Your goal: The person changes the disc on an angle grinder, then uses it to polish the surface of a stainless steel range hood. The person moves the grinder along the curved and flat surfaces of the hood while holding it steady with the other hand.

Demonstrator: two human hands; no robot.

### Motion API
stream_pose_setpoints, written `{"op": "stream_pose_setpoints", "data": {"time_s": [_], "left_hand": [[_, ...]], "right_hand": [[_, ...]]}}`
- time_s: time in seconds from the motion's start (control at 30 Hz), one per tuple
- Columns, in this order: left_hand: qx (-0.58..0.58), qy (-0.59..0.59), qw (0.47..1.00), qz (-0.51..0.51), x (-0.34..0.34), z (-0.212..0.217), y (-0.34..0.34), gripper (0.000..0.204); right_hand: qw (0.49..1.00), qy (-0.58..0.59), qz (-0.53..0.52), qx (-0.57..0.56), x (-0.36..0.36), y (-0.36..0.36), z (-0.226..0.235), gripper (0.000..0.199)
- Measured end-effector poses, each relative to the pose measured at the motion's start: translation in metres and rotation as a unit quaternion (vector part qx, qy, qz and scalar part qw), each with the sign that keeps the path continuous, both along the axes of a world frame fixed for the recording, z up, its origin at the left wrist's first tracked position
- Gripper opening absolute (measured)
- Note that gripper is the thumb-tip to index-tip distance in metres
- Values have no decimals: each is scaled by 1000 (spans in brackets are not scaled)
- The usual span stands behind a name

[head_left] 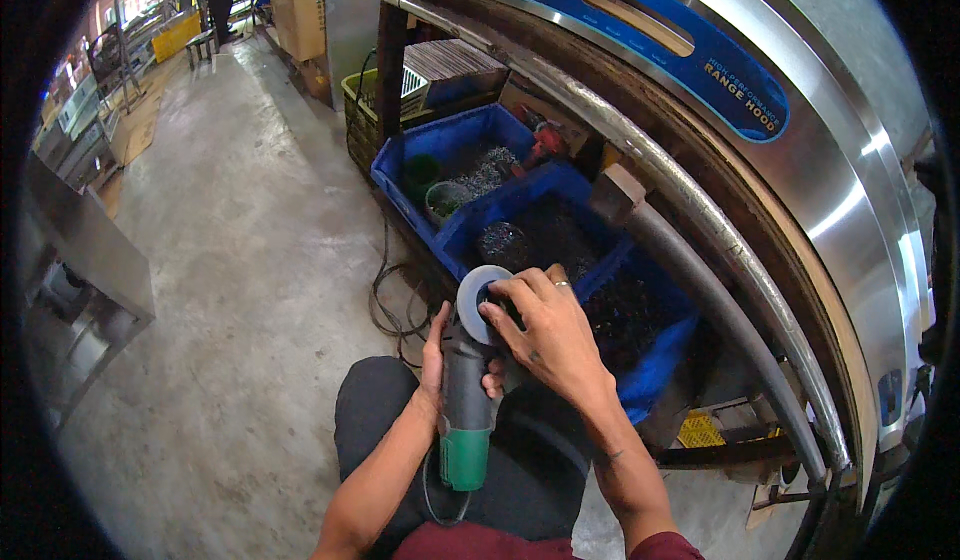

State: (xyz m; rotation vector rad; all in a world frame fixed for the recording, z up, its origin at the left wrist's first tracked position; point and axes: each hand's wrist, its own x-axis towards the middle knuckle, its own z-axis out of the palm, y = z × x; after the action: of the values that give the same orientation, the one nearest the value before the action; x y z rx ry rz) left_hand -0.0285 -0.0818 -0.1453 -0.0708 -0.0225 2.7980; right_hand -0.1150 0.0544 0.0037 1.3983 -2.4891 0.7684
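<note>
An angle grinder [466, 458] with a green rear end and a dark body stands upright between my thighs, its head pointing away from me. My left hand [432, 365] is wrapped round the body, thumb along the left side and fingertips showing on the right. On the grinder's head sits a pale grey disc [468, 305], facing up. My right hand [548, 332], with a ring on one finger, reaches over the disc's dark centre. Its thumb and fingers are closed together there; whatever they pinch is hidden beneath them.
Blue plastic bins [662, 362] with small metal parts stand on a shelf just ahead and right. Above them run a metal pipe [640, 142] and a shiny steel panel [850, 205]. A black cable [385, 295] lies coiled on the floor [230, 260]. Another person [220, 0] stands far left.
</note>
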Motion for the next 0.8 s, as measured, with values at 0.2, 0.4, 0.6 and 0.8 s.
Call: {"op": "stream_pose_setpoints", "data": {"time_s": [0.2, 0.4, 0.6, 0.8], "left_hand": [[25, 13, 999, -21, 0, -5, 3, 91], [37, 6, 999, -21, 2, 0, 2, 91], [34, 18, 999, -19, -3, -3, 4, 90], [22, 4, 1000, -4, 1, -3, 5, 92]], "right_hand": [[991, -98, 33, -81, -7, 10, 2, 22], [996, -50, 22, -66, -6, 8, 7, 18], [990, -95, 71, -76, -10, 11, -3, 17], [992, -103, -5, -70, -2, 7, 2, 13]]}}
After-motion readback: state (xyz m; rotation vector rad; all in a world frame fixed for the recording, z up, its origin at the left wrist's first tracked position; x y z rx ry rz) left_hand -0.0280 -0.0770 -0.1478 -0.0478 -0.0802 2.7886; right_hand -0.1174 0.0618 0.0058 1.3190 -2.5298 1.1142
